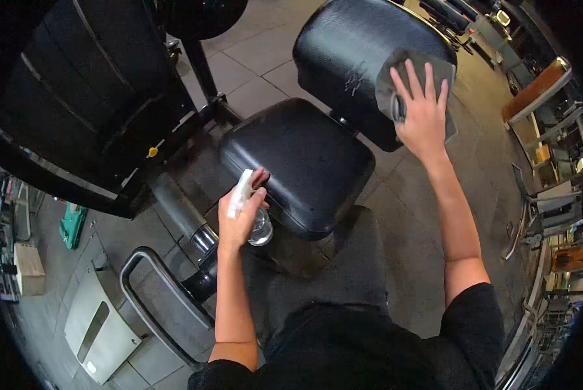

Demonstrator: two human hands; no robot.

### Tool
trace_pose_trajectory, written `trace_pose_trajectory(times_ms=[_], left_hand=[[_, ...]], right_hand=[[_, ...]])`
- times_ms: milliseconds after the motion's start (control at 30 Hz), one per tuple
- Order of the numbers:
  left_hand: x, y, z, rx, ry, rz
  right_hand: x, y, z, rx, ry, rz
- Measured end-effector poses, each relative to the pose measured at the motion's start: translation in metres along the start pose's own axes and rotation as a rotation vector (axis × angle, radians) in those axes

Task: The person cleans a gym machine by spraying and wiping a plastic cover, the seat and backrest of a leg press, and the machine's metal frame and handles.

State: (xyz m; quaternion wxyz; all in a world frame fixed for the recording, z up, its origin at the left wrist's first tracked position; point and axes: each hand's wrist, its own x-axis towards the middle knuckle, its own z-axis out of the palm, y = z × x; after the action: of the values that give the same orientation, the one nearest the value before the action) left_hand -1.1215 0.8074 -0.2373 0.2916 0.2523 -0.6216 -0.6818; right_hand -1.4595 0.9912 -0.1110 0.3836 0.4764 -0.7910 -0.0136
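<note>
Cloth point(386, 88) lies over the right edge of the upper pad point(343, 45). The seat pad point(298, 162) stands between me and that pad; a bent black handle point(147, 305) and a thick grey tube point(178, 203) are off to my left, with a pale panel point(83, 312) on the floor point(480, 149). My right hand point(425, 117) rests on the cloth, fingers spread, fabric showing around them. Near the seat pad's left edge, my left hand point(237, 218) curls its fingers around a spray bottle point(261, 231).
</note>
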Motion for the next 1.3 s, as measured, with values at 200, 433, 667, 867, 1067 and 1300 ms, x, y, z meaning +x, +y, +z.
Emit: trace_pose_trajectory(times_ms=[200, 433, 667, 867, 1067, 1300], left_hand=[[0.0, 0.0, 0.0, 0.013, 0.01, -0.027], [0.002, 0.0, -0.001, -0.05, 0.019, -0.044], [0.008, 0.005, 0.003, -0.068, 0.033, -0.038], [0.009, 0.003, -0.002, -0.101, 0.011, -0.063], [0.007, 0.003, 0.0, -0.082, 0.028, -0.094], [0.008, 0.007, 0.008, -0.065, 0.079, -0.059]], right_hand=[[0.132, -0.025, 0.048, -0.187, 0.061, 0.16], [0.233, -0.065, 0.086, 0.042, 0.092, -0.141], [0.064, -0.078, 0.088, -0.054, -0.079, -0.376], [-0.065, -0.029, 0.028, -0.017, -0.018, -0.006], [0.006, -0.067, 0.059, -0.312, -0.06, -0.056], [0.154, -0.145, 0.174, -0.363, 0.103, -0.351]])
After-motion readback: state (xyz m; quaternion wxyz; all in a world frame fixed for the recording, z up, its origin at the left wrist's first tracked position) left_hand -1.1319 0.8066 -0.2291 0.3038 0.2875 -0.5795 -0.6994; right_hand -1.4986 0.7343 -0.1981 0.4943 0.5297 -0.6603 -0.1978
